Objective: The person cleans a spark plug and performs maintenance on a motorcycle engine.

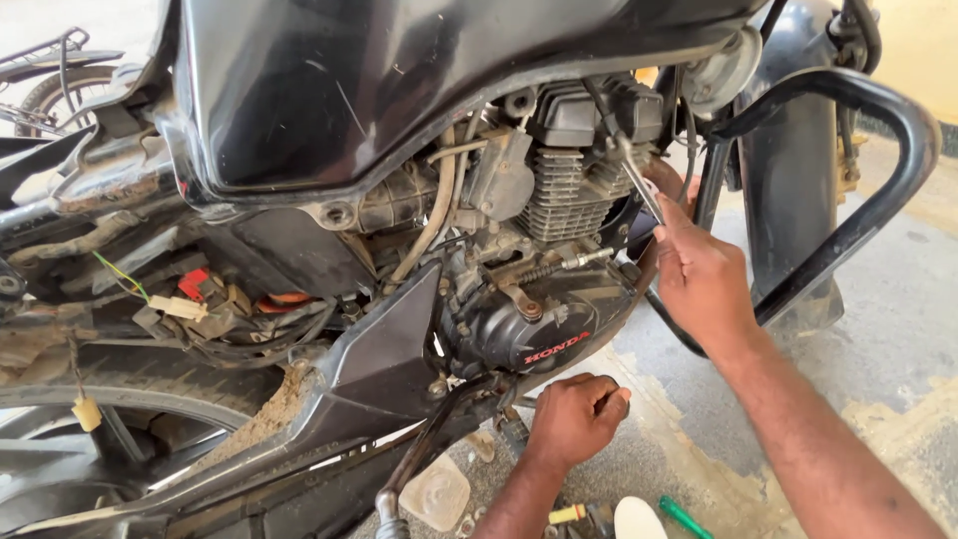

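Holding a slim metal tool [639, 180] against the engine [559, 190], our right hand [699, 279] has its grip closed on the tool for reach between the parts. Our left hand [574, 419] is a fist low by the crankcase cover [539, 329], near the floor [898, 319], perhaps for support.

Right hand [699, 274] holds wrench [637, 178] at engine [559, 190]; left hand [576, 417] fisted below.

One motorcycle [399, 250]; two hands [699, 279]; one spanner [637, 180]; one green-handled tool [685, 517]; one black crash guard [878, 170]
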